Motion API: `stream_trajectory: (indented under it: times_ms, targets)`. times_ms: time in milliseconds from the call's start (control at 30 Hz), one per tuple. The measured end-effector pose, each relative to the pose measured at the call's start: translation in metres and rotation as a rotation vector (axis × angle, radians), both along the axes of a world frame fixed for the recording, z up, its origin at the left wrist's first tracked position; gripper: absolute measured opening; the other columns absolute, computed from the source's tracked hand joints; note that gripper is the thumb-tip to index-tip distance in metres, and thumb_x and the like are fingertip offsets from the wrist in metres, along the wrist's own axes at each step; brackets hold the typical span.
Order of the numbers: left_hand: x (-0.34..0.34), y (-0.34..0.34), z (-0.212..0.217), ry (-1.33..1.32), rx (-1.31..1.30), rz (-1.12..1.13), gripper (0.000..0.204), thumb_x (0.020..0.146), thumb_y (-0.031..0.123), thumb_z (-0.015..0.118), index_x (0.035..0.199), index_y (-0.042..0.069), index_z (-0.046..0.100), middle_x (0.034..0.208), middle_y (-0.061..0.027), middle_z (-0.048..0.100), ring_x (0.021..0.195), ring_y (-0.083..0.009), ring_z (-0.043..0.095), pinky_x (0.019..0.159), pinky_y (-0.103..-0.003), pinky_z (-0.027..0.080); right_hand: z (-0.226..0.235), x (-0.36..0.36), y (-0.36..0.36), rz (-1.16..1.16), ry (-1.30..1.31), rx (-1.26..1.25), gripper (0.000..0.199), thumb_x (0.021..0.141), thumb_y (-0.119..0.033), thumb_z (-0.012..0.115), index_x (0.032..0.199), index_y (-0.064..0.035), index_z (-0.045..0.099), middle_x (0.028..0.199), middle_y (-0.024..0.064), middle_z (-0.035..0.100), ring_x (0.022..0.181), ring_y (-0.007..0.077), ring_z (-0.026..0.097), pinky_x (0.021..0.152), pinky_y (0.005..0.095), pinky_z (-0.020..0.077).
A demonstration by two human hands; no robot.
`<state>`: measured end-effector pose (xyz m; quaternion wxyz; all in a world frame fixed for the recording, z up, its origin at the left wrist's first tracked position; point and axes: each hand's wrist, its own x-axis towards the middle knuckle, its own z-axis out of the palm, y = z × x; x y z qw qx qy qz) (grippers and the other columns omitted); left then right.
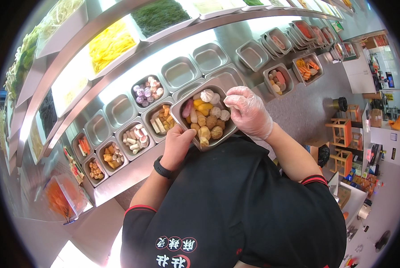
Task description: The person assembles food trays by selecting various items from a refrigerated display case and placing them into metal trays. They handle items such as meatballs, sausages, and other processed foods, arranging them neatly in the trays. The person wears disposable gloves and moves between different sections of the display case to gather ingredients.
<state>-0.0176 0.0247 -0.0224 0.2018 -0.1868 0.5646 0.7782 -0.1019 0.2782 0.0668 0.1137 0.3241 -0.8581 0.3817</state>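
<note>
A deep metal pan [179, 117] is tilted in front of my chest. Inside it lie white pleated balls, yellow pieces, pink pieces, brown textured balls and golden pouches [204, 135]. My bare left hand [180, 144], a dark band on its wrist, grips the pan's near left edge, thumb over the rim. A clear plastic glove covers my right hand [250, 111], which is at the pan's right rim. Its fingers are curled together beside the white balls [207, 95]; whatever is in them, if anything, is hidden.
Metal pans of food line the counter on the left, including rolls [135, 138] and purple-and-white balls [147, 92]. Bare pans [180, 73] stand behind. A raised shelf of vegetable trays [111, 44] runs along the far side. A plastic tub [65, 196] is at lower left; stools [340, 133] are at right.
</note>
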Motion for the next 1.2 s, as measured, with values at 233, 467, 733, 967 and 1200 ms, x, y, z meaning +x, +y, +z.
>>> stream_trajectory:
  times_ms: [233, 467, 733, 967, 1200]
  targets:
    - [0.016, -0.011, -0.004, -0.05, 0.088, 0.033, 0.014, 0.097, 0.006, 0.066, 0.108, 0.0, 0.072, 0.098, -0.0041, 0.075, 0.082, -0.0106, 0.07, 0.075, -0.027, 0.057, -0.004, 0.007, -0.009, 0.097, 0.187, 0.205, 0.03, 0.075, 0.001, 0.071, 0.103, -0.0072, 0.071, 0.112, 0.0111, 0.067, 0.103, 0.0318, 0.069, 0.086, 0.0414, 0.0579]
    - [0.03, -0.013, -0.015, -0.077, 0.14, 0.014, 0.014, 0.096, 0.006, 0.067, 0.107, -0.002, 0.071, 0.1, -0.0056, 0.074, 0.085, -0.0121, 0.07, 0.077, -0.028, 0.057, -0.011, 0.027, -0.024, 0.205, 0.252, 0.622, 0.025, 0.08, -0.018, 0.068, 0.103, -0.0108, 0.072, 0.115, 0.0076, 0.066, 0.113, 0.0282, 0.065, 0.093, 0.0409, 0.0523]
    - [0.043, -0.005, -0.011, -0.14, 0.139, 0.051, 0.017, 0.096, 0.01, 0.067, 0.107, -0.004, 0.067, 0.099, -0.0073, 0.073, 0.084, -0.0137, 0.071, 0.074, -0.03, 0.059, -0.015, 0.032, -0.022, 0.26, 0.138, 0.597, 0.028, 0.085, -0.017, 0.068, 0.111, -0.0101, 0.073, 0.118, 0.0088, 0.068, 0.119, 0.0297, 0.064, 0.101, 0.0441, 0.0501]
    - [0.054, 0.035, -0.027, -0.256, 0.123, 0.243, 0.023, 0.099, 0.008, 0.064, 0.116, -0.006, 0.061, 0.108, -0.0142, 0.074, 0.09, -0.0229, 0.076, 0.078, -0.035, 0.064, -0.016, 0.033, 0.045, 0.246, 0.04, 0.406, 0.031, 0.08, -0.012, 0.079, 0.11, -0.0072, 0.072, 0.123, 0.0131, 0.068, 0.117, 0.0352, 0.065, 0.102, 0.0468, 0.0515]
    - [0.051, 0.156, -0.096, -0.301, 0.037, 0.391, 0.021, 0.098, 0.003, 0.063, 0.117, -0.005, 0.057, 0.11, -0.0188, 0.072, 0.084, -0.0286, 0.076, 0.069, -0.038, 0.065, -0.046, 0.047, 0.212, 0.178, -0.097, 0.396, 0.029, 0.079, -0.012, 0.08, 0.106, -0.0044, 0.071, 0.118, 0.0176, 0.069, 0.108, 0.0385, 0.068, 0.094, 0.0475, 0.0562]
